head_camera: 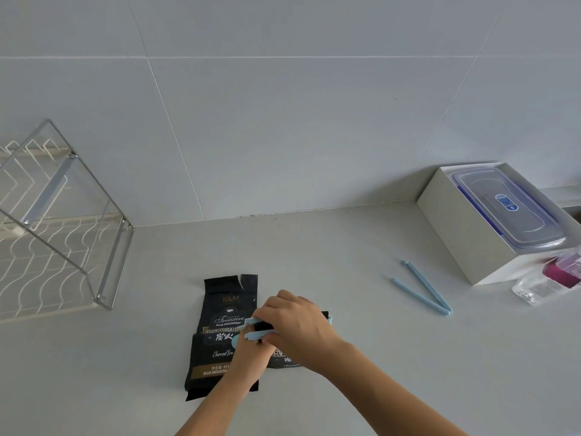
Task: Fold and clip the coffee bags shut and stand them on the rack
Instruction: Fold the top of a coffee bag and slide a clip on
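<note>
A black coffee bag (220,313) lies flat on the grey counter, its torn top pointing toward the wall. To its right lies a second black coffee bag (284,361), mostly covered by my hands. A light blue clip (256,329) sits across that bag's folded top, its two arms still parted at the left end. My right hand (298,325) grips the clip from above. My left hand (251,354) is under the right one, fingers curled at the clip and the bag's top. Far left stands the wire rack (63,234), nothing on it.
A second light blue clip (424,291) lies open in a V on the counter to the right. Behind it a white box (456,228) holds a clear plastic container with a blue-edged lid (509,209). A small clear bottle and pink packaging (553,278) lie at the right edge.
</note>
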`<state>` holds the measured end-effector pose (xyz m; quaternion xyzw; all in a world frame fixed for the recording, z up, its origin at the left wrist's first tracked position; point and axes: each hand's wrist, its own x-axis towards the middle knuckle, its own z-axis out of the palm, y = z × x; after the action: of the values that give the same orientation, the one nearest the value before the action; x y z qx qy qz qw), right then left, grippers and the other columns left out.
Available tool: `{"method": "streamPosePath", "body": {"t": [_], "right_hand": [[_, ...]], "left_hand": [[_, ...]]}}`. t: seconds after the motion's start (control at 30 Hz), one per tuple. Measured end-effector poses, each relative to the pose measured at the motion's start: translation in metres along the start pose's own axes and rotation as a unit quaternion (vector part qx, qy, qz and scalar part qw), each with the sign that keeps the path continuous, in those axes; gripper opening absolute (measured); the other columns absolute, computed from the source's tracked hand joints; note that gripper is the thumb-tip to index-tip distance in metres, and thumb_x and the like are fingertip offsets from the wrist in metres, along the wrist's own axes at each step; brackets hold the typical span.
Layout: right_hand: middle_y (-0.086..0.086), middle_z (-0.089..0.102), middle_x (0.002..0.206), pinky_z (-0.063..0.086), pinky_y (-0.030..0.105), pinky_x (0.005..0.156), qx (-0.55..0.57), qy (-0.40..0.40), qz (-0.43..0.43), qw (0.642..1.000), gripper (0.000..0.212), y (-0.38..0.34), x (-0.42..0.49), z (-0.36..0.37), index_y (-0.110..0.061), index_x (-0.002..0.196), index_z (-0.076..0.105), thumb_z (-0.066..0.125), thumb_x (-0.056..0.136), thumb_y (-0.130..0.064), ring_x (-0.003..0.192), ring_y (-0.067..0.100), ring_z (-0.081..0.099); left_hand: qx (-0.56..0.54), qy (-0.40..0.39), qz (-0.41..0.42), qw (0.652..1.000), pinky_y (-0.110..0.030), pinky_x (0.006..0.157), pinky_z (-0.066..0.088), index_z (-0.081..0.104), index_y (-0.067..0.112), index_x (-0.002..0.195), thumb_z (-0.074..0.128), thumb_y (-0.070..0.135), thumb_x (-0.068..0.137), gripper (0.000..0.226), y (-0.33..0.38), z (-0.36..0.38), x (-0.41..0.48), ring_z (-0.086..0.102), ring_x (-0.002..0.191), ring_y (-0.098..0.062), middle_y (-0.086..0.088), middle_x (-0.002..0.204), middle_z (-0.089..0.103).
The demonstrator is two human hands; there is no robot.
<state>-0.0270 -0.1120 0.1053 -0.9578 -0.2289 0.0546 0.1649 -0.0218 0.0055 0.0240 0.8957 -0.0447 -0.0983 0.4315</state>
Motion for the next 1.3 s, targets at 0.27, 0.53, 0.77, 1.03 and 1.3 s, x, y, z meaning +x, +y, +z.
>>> {"method": "streamPosePath", "body": {"t": [0.27, 0.53, 0.77, 1.03, 1.3], "right_hand": [[0.006, 0.062, 0.113, 0.044, 0.033, 0.084, 0.075, 0.044, 0.011, 0.996, 0.03, -0.016, 0.008, 0.016, -0.014, 0.118, 0.06, 0.051, 0.089, -0.012, 0.105, 0.021, 0.048], [0.001, 0.066, 0.101, 0.043, 0.03, 0.081, 0.12, 0.093, 0.037, 0.988, 0.026, -0.016, -0.001, 0.023, -0.02, 0.107, 0.066, 0.051, 0.087, -0.015, 0.096, 0.017, 0.052], [0.001, 0.064, 0.086, 0.039, 0.03, 0.069, 0.097, 0.123, 0.045, 0.987, 0.017, -0.022, -0.01, 0.035, -0.019, 0.094, 0.066, 0.054, 0.083, -0.017, 0.083, 0.02, 0.053], [0.002, 0.066, 0.086, 0.042, 0.034, 0.068, 0.098, 0.129, 0.043, 0.986, 0.018, -0.017, -0.004, 0.035, -0.019, 0.094, 0.066, 0.053, 0.088, -0.029, 0.082, 0.021, 0.054], [-0.003, 0.066, 0.084, 0.041, 0.032, 0.066, 0.098, 0.143, 0.036, 0.984, 0.014, -0.016, -0.007, 0.038, -0.021, 0.097, 0.058, 0.059, 0.085, -0.029, 0.078, 0.019, 0.054]], "left_hand": [[0.197, -0.055, -0.052, 0.978, -0.015, 0.085, 0.045, 0.049, -0.006, 0.117, 0.053, 0.013, 0.091, 0.032, 0.006, 0.005, 0.001, 0.059, 0.103, -0.014, -0.022, 0.119, 0.059], [0.155, -0.045, -0.013, 0.987, -0.017, 0.092, 0.04, 0.049, -0.004, 0.113, 0.047, 0.003, 0.092, 0.022, 0.004, 0.004, -0.004, 0.056, 0.109, -0.015, -0.018, 0.113, 0.06], [-0.032, -0.1, -0.062, 0.992, -0.012, 0.057, 0.049, 0.057, 0.021, 0.09, 0.052, -0.011, 0.083, 0.033, -0.011, -0.017, -0.018, 0.058, 0.065, 0.001, 0.012, 0.077, 0.053], [0.034, -0.099, -0.003, 0.995, -0.025, 0.073, 0.054, 0.059, 0.037, 0.088, 0.061, 0.037, 0.078, 0.01, -0.019, -0.059, -0.027, 0.063, 0.079, -0.001, 0.014, 0.08, 0.069], [0.157, -0.112, 0.036, 0.981, -0.028, 0.067, 0.052, 0.056, 0.032, 0.087, 0.045, 0.034, 0.089, 0.011, -0.001, -0.074, -0.033, 0.062, 0.076, -0.008, 0.008, 0.08, 0.067]]}}
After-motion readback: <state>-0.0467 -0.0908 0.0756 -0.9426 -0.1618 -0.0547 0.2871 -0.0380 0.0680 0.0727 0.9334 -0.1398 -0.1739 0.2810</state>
